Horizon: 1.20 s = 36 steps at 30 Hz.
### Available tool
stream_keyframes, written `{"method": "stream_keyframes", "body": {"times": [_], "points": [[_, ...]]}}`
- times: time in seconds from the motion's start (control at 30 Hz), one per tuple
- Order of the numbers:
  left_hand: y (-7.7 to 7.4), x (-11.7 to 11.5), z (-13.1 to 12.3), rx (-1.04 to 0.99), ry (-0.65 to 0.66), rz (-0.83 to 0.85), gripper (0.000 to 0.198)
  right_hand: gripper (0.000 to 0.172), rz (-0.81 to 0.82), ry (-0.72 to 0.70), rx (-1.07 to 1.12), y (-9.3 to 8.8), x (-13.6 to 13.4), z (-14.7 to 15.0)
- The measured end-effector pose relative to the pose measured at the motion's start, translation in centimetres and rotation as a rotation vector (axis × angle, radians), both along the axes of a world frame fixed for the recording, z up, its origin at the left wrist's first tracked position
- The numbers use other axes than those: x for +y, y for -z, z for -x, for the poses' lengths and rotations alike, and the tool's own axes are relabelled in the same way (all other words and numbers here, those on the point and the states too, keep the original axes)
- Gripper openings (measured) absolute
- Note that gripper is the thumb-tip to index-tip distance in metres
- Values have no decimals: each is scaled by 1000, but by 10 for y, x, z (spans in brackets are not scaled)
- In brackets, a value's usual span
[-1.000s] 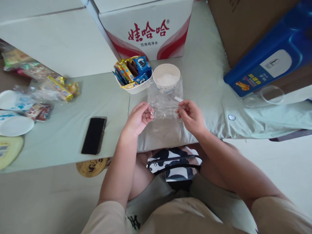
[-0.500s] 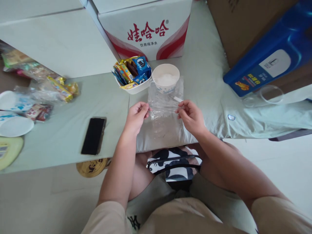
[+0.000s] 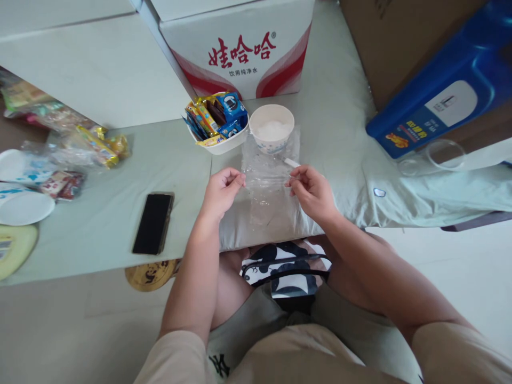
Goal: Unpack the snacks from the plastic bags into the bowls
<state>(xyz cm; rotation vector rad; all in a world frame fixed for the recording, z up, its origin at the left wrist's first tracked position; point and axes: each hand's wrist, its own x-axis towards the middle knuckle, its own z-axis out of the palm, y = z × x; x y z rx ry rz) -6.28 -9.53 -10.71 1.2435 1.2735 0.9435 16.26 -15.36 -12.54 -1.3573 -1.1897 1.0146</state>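
Note:
A clear plastic bag (image 3: pixel 267 194) is held up just above the pale green cloth, stretched between both hands. My left hand (image 3: pixel 221 191) pinches its left top corner. My right hand (image 3: pixel 311 190) pinches its right top corner, near a small white tab (image 3: pixel 292 162). Right behind the bag stands a white bowl of white grains (image 3: pixel 272 128). Beside it on the left is a white bowl of wrapped snacks (image 3: pixel 218 124).
A black phone (image 3: pixel 153 222) lies left of my left arm. Snack packets (image 3: pixel 86 144) and white plates (image 3: pixel 24 205) sit at the far left. A red-and-white carton (image 3: pixel 240 48) stands behind; a blue jug (image 3: pixel 444 85) and a clear ring (image 3: pixel 446 154) are at right.
My left hand has shifted its grip along the bag's top edge, and the bag now hangs flatter and more stretched between both hands. The right hand has barely moved.

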Motion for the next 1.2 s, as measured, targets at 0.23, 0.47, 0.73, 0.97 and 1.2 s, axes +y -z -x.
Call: {"method": "stream_keyframes", "body": {"times": [0.23, 0.47, 0.73, 0.97, 1.2], "points": [[0, 0, 1, 154, 19, -112, 23, 13, -12, -38, -8, -2, 0, 2], [-3, -4, -9, -177, 6, 94, 39, 13, -6, -10, -8, -3, 0, 1], [-3, -4, -11, -181, 4, 77, 36, 10, -12, -20, -12, -2, 0, 1], [2, -2, -9, -37, -3, -21, 29, 11, -21, -35, 2, -2, 0, 1], [10, -1, -6, 295, -32, -199, 23, 12, -17, -50, 6, -2, -1, 2]]}}
